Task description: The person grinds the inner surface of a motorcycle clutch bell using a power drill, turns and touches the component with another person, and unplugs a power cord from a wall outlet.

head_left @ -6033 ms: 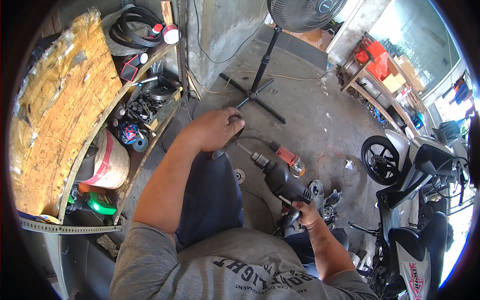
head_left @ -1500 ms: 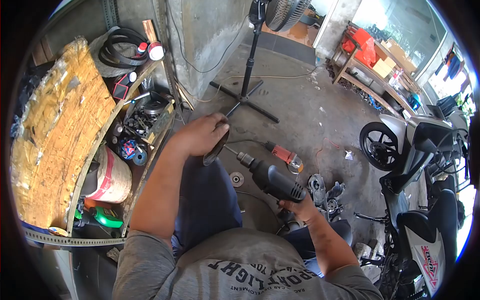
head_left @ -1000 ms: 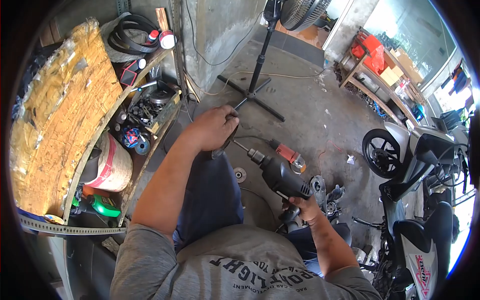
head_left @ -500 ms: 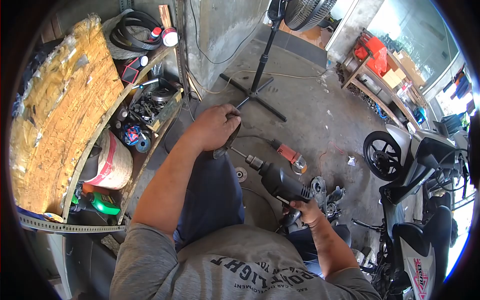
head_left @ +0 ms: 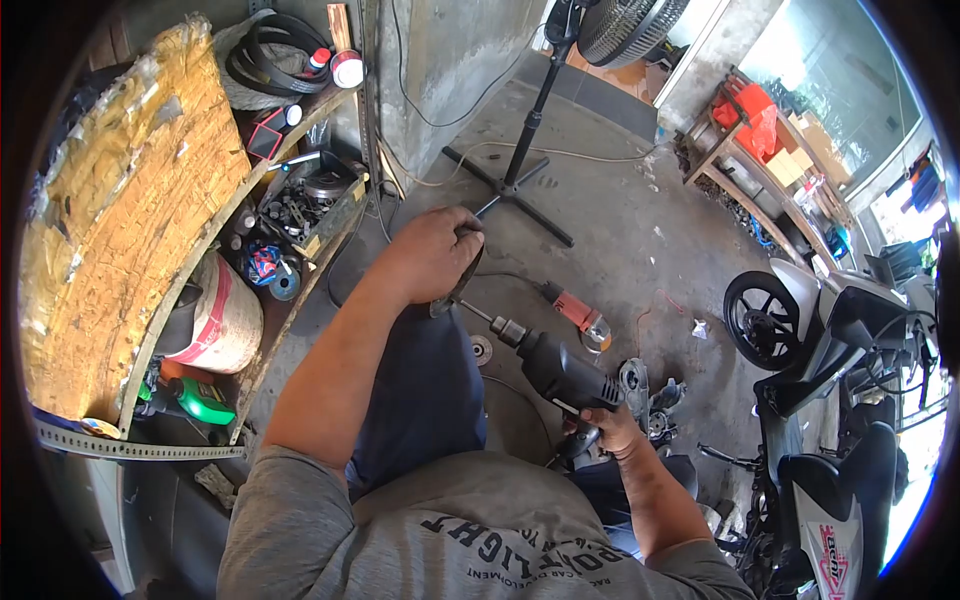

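Observation:
My left hand (head_left: 440,250) is closed on a dark, round-edged metal part (head_left: 446,300), held over my left knee; most of the part is hidden behind the fingers. My right hand (head_left: 612,428) is wrapped round the handle of a black power drill (head_left: 562,368). The drill points up and left, and its bit (head_left: 476,311) reaches to the metal part; whether the tip touches it I cannot tell. On the floor beyond the drill lies a red angle grinder (head_left: 573,308). A small metal disc (head_left: 481,350) lies beside my knee.
A pedestal fan (head_left: 508,188) stands ahead. Wooden shelves (head_left: 290,325) at the left hold belts, metal parts, a bucket and a green bottle. Metal engine parts (head_left: 650,400) lie right of the drill. A motorcycle (head_left: 820,470) stands at the right, a wooden bench (head_left: 745,165) behind it.
Since the earliest frame the drill has moved slightly left and down, its bit closer to the metal part. Both hands keep their holds. The fan head has turned, and the view has shifted a little.

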`<state>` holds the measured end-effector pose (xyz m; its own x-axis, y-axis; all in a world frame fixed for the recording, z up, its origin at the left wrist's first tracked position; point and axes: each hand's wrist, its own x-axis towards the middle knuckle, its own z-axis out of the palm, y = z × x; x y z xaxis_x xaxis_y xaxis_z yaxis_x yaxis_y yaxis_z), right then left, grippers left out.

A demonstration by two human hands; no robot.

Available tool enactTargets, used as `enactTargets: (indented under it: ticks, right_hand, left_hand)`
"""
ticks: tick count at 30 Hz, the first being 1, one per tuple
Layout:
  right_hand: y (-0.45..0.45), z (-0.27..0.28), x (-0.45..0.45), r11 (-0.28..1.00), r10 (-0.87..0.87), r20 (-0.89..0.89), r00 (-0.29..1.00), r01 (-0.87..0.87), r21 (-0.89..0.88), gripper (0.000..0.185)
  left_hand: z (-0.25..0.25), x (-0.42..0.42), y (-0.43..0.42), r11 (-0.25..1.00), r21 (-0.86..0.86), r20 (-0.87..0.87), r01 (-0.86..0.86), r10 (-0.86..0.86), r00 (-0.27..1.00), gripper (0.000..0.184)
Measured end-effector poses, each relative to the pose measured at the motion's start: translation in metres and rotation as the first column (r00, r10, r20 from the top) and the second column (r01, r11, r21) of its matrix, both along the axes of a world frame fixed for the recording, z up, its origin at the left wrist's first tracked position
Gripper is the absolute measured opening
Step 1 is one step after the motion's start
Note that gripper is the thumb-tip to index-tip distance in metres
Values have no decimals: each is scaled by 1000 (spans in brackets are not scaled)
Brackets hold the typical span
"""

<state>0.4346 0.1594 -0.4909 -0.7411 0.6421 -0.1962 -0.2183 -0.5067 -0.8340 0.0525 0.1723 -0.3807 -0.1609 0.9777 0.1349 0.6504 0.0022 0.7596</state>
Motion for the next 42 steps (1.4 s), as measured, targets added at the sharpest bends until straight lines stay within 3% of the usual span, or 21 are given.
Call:
enactTargets:
  ticks: [9, 13, 19, 24, 29, 38, 42]
  right_hand:
    - [5, 1, 4, 1000, 18, 26, 999, -18, 7, 49]
    - [8, -18, 10, 997, -75, 93, 993, 76, -8, 52]
    - [3, 4, 2, 993, -117, 88, 989, 114, 39, 51]
    - [9, 2, 9, 997, -63, 112, 992, 58, 46, 49]
    - [6, 11, 2, 984, -174, 121, 977, 169, 50, 45]
    - [3, 17, -2, 963, -212, 220, 952, 165, 213, 42]
    - [7, 10, 2, 966, -212, 212, 954, 171, 194, 43]
  left_hand:
    - [-2, -1, 1, 998, 54, -37, -19, 21, 999, 26]
    - [6, 4, 0, 999, -36, -23, -10, 9, 1000, 31]
    - [4, 5, 4, 1000, -23, -45, 11, -12, 999, 30]
    - [1, 7, 6, 1000, 26, -47, 15, -13, 999, 30]
    - [2, 9, 6, 999, 24, -49, 24, -23, 999, 30]
    - [1, 9, 9, 999, -5, -84, 40, -40, 996, 27]
    - [2, 9, 9, 999, -4, -65, 35, -35, 997, 27]
